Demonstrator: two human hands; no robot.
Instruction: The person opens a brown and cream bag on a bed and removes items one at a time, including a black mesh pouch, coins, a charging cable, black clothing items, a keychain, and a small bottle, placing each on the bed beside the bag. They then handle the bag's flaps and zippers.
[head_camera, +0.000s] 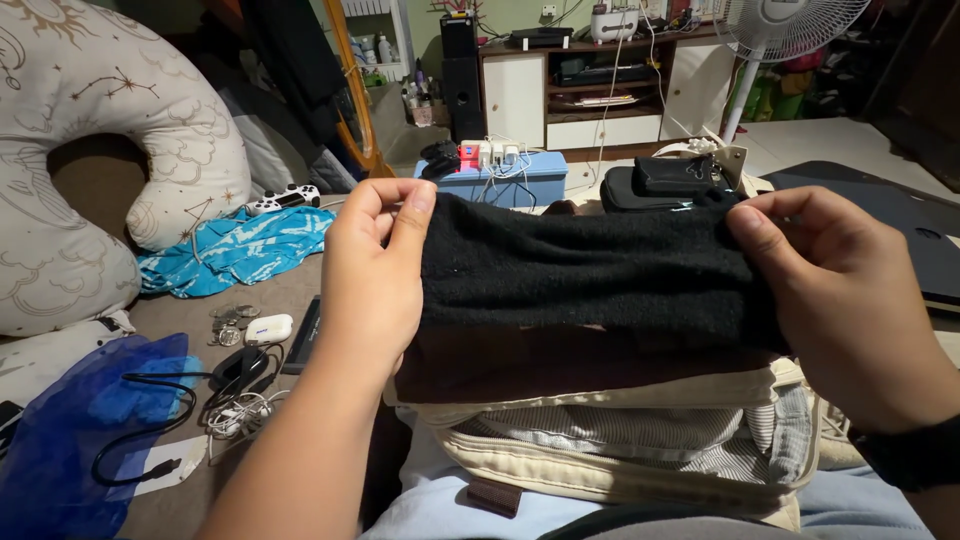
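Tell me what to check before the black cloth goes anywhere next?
1. Left hand grips the black cloth at its left end: ok.
2. Right hand pinches the right end: ok.
3. Cloth is held flat between both hands, no loose end dangling: ok.
4. Beige bag below lies unzipped, striped lining showing: ok.
5. Brown folded cloth already lies on top of the bag; whether there is room left: cannot tell.
6. Cables and earphones on the left lie apart from the bag: ok.
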